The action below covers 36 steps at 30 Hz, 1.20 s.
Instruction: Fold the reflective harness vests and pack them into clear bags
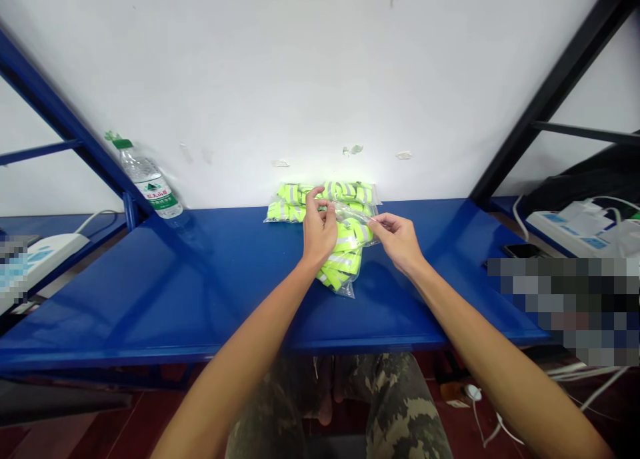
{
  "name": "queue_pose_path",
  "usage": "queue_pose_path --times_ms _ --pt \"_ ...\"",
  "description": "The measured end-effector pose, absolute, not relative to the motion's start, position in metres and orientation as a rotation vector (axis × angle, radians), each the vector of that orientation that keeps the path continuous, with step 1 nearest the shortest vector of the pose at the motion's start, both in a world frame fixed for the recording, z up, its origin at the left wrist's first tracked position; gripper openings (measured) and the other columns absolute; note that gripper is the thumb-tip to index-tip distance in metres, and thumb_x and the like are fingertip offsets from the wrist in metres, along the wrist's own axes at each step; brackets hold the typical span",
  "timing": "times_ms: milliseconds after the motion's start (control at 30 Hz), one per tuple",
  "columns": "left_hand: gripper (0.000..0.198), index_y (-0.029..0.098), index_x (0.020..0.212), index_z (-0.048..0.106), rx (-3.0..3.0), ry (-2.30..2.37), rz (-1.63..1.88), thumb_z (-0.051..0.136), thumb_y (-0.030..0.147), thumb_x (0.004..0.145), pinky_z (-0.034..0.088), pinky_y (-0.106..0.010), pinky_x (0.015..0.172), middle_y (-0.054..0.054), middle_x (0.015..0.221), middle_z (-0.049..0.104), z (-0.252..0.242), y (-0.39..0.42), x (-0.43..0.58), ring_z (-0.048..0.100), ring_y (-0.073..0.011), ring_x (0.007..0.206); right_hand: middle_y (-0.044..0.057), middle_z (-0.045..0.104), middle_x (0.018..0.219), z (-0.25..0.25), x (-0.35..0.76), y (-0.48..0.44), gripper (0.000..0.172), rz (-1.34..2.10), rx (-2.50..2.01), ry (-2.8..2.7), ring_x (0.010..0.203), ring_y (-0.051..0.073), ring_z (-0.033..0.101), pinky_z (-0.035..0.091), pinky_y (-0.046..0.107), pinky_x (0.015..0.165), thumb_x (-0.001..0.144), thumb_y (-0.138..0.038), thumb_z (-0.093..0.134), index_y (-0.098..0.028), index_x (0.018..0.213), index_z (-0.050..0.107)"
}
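While the left hand (320, 232) and right hand (401, 242) each pinch its upper edge, their grip closed on the film, the clear plastic bag (343, 262) of yellow-green reflective bands tilts over the blue bench (210, 292). Similar packed bags (286, 211) lie just behind, against the wall (310, 79); a water bottle (155, 189) stands well to the left.

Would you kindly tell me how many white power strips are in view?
2: one power strip near the left edge, partly pixelated, and another power strip toward the right edge. More may be hidden.
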<state>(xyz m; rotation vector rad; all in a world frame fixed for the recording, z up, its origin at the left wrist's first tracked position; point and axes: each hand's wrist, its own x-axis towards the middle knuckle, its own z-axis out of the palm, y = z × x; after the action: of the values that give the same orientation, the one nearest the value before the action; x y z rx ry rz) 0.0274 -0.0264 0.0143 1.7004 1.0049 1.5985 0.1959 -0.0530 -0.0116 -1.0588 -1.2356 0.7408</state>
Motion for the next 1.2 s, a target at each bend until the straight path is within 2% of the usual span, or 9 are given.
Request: queue_pose_path --times_ms 133,300,500,767,933,1200 --pt "0.039 0.028 0.135 0.036 1.703 0.996 1.579 0.048 0.025 0.098 0.048 -0.023 0.061 -0.003 0.104 0.055 0.015 -0.028 0.030 0.057 -0.0075 0.061 0.003 0.071 0.073 -0.008 0.193 -0.056 0.030 0.803 -1.041 -1.194 0.063 0.014 0.061 0.047 0.026 0.060 0.071 -0.045 0.077 -0.016 0.078 0.073" --pt "0.041 0.029 0.134 0.035 1.628 0.956 1.609 0.049 0.019 0.096 0.052 -0.024 0.065 -0.001 0.099 0.056 0.015 -0.028 0.034 0.057 -0.0071 0.062 0.004 0.072 0.075 -0.006 0.192 -0.057 0.034 0.800 -1.011 -1.235 0.067 0.016 0.063 0.050 0.028 0.064 0.069 -0.049 0.079 -0.016 0.074 0.072" --pt "0.035 0.025 0.125 0.039 1.442 0.972 1.606 0.051 0.014 0.093 0.052 -0.024 0.069 0.001 0.091 0.057 0.016 -0.025 0.035 0.062 -0.0075 0.064 0.003 0.072 0.076 -0.009 0.194 -0.055 0.030 0.739 -1.020 -1.297 0.069 0.015 0.063 0.049 0.028 0.066 0.074 -0.046 0.076 -0.016 0.075 0.072" --pt "0.038 0.024 0.127 0.037 1.576 0.937 1.503 0.055 0.021 0.093 0.052 -0.026 0.072 -0.001 0.099 0.063 0.012 -0.028 0.038 0.064 -0.0093 0.068 0.004 0.074 0.077 -0.003 0.199 -0.058 0.029 0.825 -1.052 -1.306 0.065 0.015 0.061 0.046 0.028 0.061 0.071 -0.043 0.079 -0.016 0.078 0.077" --pt "0.038 0.022 0.125 0.038 1.517 0.926 1.497 0.056 0.016 0.091 0.051 -0.025 0.067 0.000 0.093 0.062 0.012 -0.028 0.041 0.061 -0.0088 0.066 0.003 0.071 0.069 -0.003 0.200 -0.059 0.031 0.812 -1.019 -1.340 0.059 0.014 0.057 0.042 0.026 0.055 0.070 -0.046 0.079 -0.015 0.074 0.075" --pt "0.038 0.021 0.124 0.041 1.668 0.987 1.454 0.056 0.015 0.091 0.049 -0.024 0.065 -0.001 0.091 0.063 0.008 -0.033 0.045 0.059 -0.0094 0.066 0.005 0.071 0.069 0.003 0.207 -0.060 0.034 0.931 -1.168 -1.354 0.058 0.014 0.057 0.042 0.026 0.055 0.063 -0.045 0.082 -0.014 0.076 0.076"
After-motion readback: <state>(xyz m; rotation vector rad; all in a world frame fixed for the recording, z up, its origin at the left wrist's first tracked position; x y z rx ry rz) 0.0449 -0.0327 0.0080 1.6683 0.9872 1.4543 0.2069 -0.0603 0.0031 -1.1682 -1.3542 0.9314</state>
